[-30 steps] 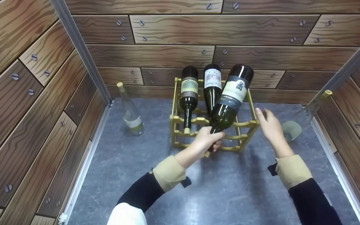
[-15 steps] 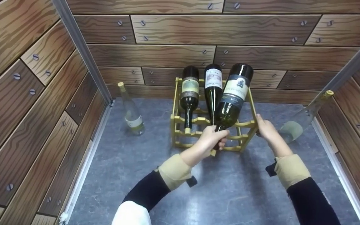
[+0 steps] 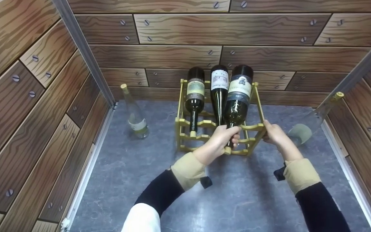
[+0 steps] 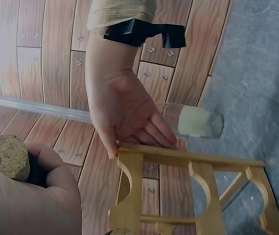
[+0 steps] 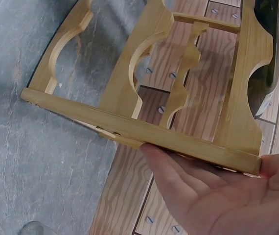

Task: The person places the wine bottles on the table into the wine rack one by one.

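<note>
My left hand (image 3: 221,139) grips the neck of a dark wine bottle (image 3: 239,91), its base toward the back wall and its corked end toward me. The bottle lies over the right part of the wooden wine rack's (image 3: 253,128) top. In the left wrist view the cork (image 4: 8,157) sticks out beyond the curled fingers. My right hand (image 3: 277,136) rests against the rack's right side; in the right wrist view its fingers (image 5: 171,176) lie nearly straight along the outer post, thumb at the corner. Two more wine bottles (image 3: 195,93) (image 3: 219,88) lie in the top row.
A clear corked bottle (image 3: 137,124) stands on the grey floor (image 3: 140,180) left of the rack. Another clear bottle (image 3: 301,132) stands to the right, just beyond my right hand. Wood-patterned walls (image 3: 179,30) enclose the back and both sides.
My left hand has moved right, and the bottle has swung from a slant to nearly in line with the other two, its neck lower. My right hand has come onto the rack's side.
</note>
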Motion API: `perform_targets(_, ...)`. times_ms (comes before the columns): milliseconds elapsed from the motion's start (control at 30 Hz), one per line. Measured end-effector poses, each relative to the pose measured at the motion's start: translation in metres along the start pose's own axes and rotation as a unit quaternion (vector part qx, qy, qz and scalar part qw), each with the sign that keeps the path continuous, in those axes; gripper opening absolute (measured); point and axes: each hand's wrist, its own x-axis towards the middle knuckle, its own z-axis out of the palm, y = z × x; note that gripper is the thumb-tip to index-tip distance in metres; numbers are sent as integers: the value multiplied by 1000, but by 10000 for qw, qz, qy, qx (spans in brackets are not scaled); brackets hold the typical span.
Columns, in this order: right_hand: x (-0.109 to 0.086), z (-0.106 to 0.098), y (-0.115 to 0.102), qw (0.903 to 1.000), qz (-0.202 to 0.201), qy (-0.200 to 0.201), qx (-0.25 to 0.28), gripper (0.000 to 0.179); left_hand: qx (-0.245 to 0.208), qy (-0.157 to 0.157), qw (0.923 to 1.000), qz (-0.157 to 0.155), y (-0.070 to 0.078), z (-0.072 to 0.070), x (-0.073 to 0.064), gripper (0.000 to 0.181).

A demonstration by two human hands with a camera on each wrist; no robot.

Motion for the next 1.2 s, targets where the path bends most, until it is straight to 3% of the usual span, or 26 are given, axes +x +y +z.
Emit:
perform_targets(300,1,0,1,9998,-102,150,-75,70,-626,-18,9974,-344,-7,18,16,29)
perform_targets(500,3,0,3,9997,-62,168,-147,69,-767,103,9956,-535,-14,27,26,35)
perform_targets(1000,2,1,4,9997,-182,189,15,67,-763,279,9954,-508,-23,35,44,34)
perform_targets(1200,1,4,4,9989,-230,333,-246,68,-802,441,9948,-435,-24,37,50,30)
